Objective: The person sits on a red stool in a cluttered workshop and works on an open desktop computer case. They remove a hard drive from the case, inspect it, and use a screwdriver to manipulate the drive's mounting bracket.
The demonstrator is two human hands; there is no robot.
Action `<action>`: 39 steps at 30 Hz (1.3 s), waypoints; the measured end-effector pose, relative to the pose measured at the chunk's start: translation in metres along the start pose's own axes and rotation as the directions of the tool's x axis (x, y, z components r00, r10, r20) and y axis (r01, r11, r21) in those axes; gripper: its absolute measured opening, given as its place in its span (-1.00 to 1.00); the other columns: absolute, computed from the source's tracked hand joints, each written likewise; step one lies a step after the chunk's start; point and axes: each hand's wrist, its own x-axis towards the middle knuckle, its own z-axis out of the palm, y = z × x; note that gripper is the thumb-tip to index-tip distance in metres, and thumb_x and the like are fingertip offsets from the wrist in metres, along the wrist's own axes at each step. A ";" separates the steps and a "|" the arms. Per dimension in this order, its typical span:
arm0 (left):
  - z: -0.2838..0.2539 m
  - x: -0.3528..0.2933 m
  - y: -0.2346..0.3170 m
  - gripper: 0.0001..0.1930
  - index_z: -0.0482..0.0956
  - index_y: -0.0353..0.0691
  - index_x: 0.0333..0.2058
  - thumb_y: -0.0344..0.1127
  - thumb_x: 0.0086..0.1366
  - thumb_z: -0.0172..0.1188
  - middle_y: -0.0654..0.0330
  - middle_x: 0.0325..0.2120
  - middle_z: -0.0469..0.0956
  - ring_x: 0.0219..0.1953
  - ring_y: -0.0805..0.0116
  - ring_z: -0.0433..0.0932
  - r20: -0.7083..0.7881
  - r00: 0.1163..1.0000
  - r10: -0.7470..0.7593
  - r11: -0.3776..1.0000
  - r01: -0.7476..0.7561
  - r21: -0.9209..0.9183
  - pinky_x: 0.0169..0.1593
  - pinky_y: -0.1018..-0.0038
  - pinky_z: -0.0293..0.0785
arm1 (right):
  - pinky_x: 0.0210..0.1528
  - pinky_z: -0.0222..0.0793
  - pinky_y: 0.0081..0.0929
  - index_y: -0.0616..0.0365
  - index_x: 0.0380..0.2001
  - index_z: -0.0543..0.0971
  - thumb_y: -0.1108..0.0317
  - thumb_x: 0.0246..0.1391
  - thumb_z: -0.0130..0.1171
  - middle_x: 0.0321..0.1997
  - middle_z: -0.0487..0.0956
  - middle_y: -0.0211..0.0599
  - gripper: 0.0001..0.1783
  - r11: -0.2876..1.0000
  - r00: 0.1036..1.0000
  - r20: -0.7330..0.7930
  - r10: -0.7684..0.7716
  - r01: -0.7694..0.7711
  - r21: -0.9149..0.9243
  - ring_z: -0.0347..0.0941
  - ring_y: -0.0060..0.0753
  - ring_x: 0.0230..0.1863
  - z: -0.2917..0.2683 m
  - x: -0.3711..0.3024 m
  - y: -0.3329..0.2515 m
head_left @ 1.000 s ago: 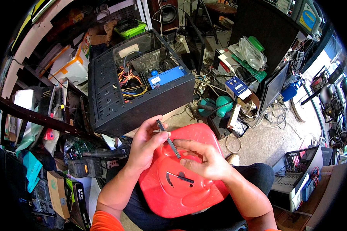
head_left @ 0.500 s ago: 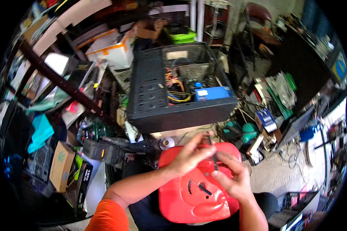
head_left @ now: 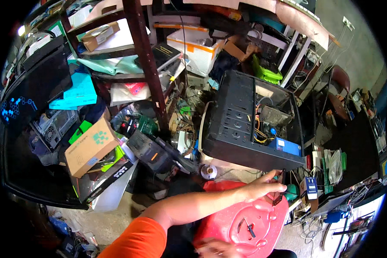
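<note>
Held in left hand [head_left: 264,188]: dark bar [head_left: 278,199], pinched between thumb and bent fingers, above the far right corner of red stool [head_left: 219,221]. Near the stool's near left corner: right hand [head_left: 219,248], blurred; impossible to tell how far open, or whether holding anything. Lying near the stool's middle: small screwdriver [head_left: 251,231]. Standing past the stool's far edge: black PC case [head_left: 249,160], side open, blue box [head_left: 287,146] inside.

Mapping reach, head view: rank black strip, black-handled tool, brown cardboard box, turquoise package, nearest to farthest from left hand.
1. Black strip: in the left hand.
2. Black-handled tool: below the hand, on the red stool.
3. Brown cardboard box: well left.
4. Turquoise package: farther, upper left.
</note>
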 end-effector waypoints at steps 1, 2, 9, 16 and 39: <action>0.000 -0.002 0.002 -0.37 0.18 -0.14 0.20 -0.21 0.21 0.24 0.28 -0.29 0.42 -0.27 0.53 0.45 -0.014 0.998 0.064 0.998 -0.064 -0.006 -0.19 0.53 0.44 | -0.09 0.46 -0.24 0.19 -0.33 0.59 0.26 -0.01 0.13 -0.16 0.56 -0.09 -0.76 0.988 0.992 0.023 -0.127 0.129 -0.084 0.49 -0.04 -0.15 0.019 0.014 0.001; -0.005 -0.006 0.005 -0.35 0.15 -0.12 0.22 -0.22 0.23 0.23 0.28 -0.22 0.42 -0.20 0.52 0.44 -0.006 1.000 0.021 1.000 -0.021 -0.017 -0.15 0.51 0.44 | -0.09 0.45 -0.23 0.19 -0.33 0.59 0.26 -0.02 0.13 -0.17 0.56 -0.08 -0.76 0.968 0.975 0.054 -0.214 0.219 -0.120 0.49 -0.04 -0.16 0.031 0.024 0.003; -0.008 -0.021 0.031 -0.35 0.11 0.01 0.27 -0.25 0.25 0.19 0.23 -0.02 0.40 -0.14 0.46 0.49 0.071 0.989 -0.128 0.992 0.129 -0.014 -0.15 0.39 0.56 | -0.12 0.43 -0.21 0.18 -0.37 0.58 0.26 -0.10 0.14 -0.23 0.54 -0.07 -0.76 0.865 0.893 0.092 -0.441 0.451 -0.223 0.46 -0.01 -0.18 0.045 0.061 0.009; -0.004 -0.018 0.029 -0.38 0.12 0.03 0.27 -0.27 0.28 0.15 0.22 -0.03 0.40 -0.11 0.36 0.51 0.069 0.985 -0.156 0.987 0.152 0.055 -0.14 0.32 0.58 | -0.14 0.40 -0.19 0.17 -0.41 0.58 0.26 -0.18 0.15 -0.29 0.52 -0.06 -0.75 0.809 0.844 0.078 -0.531 0.532 -0.250 0.43 0.01 -0.21 0.052 0.071 0.014; -0.004 -0.021 0.023 -0.40 0.10 0.02 0.27 -0.30 0.30 0.12 0.17 -0.03 0.38 -0.03 0.32 0.49 0.063 0.974 -0.220 0.976 0.220 0.004 -0.11 0.28 0.60 | -0.25 0.44 -0.25 0.17 -0.33 0.56 0.30 -0.04 0.12 -0.29 0.56 -0.10 -0.79 0.658 0.762 0.284 -0.582 0.646 -0.387 0.51 -0.05 -0.29 -0.019 0.033 -0.028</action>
